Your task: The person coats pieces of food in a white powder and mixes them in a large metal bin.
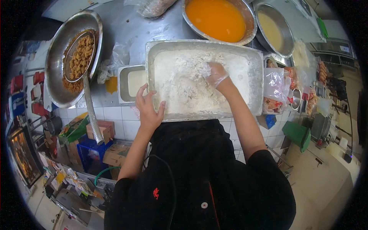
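A large rectangular metal tray [205, 116] holds white, flour-like powder [172, 72], heaped and clumpy in the middle. My right hand [217, 74], in a clear plastic glove, is down in the clumpy heap right of centre; its fingertips are hidden in the powder, and whether they grip anything cannot be told. My left hand [151, 105] is bare, with its fingers spread at the tray's lower left corner, touching the rim and holding nothing. Close beside it, on the left, a small metal container [123, 86] holds a pale substance.
A metal bowl [53, 57] at the left holds brown crumbly pieces and a long-handled strainer [93, 115] jutting over the table edge. Behind the tray stand a bowl of orange liquid [217, 20] and a bowl of pale liquid [270, 30]. Plastic-bagged food [274, 86] lies on the right.
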